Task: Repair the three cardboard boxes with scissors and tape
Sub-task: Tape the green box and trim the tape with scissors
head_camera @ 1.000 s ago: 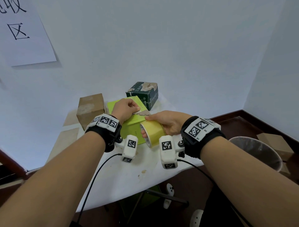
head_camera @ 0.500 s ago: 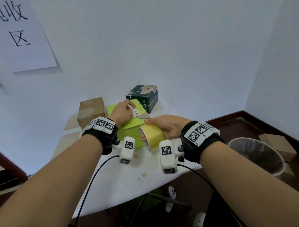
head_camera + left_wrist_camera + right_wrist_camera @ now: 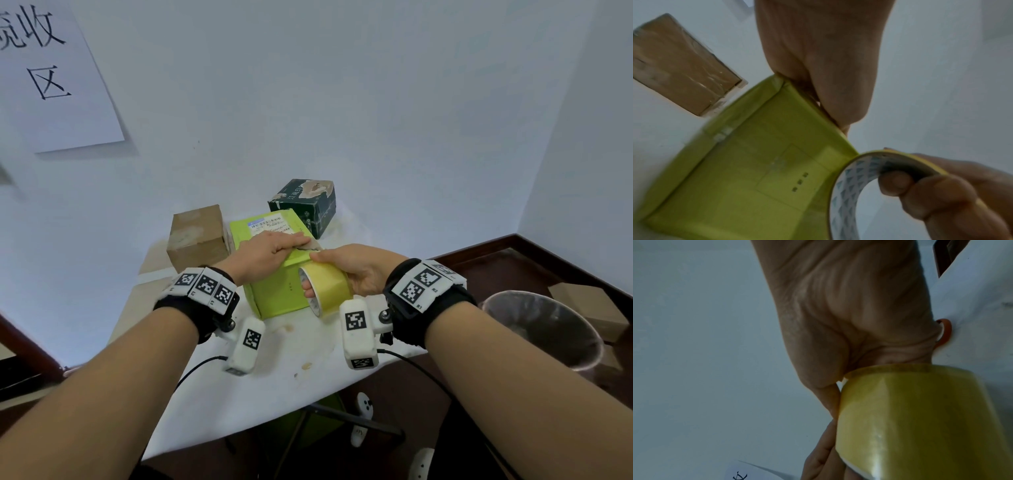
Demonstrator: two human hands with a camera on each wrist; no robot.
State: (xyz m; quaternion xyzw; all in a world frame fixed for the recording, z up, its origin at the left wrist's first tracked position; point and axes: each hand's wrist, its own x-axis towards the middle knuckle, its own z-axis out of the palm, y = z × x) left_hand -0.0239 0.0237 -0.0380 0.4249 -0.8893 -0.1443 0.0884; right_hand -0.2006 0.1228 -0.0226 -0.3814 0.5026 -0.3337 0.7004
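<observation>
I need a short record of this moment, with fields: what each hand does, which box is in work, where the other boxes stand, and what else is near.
left hand: left hand presses flat on top of the green box
right hand: right hand grips the tape roll, fingers through its core, at the green box's right edge
box in work: green box, on the white table
other boxes: brown box behind on the left; dark box behind on the right
nearby: bin on the floor at right
scissors: only an orange loop, perhaps a handle, shows in the right wrist view
</observation>
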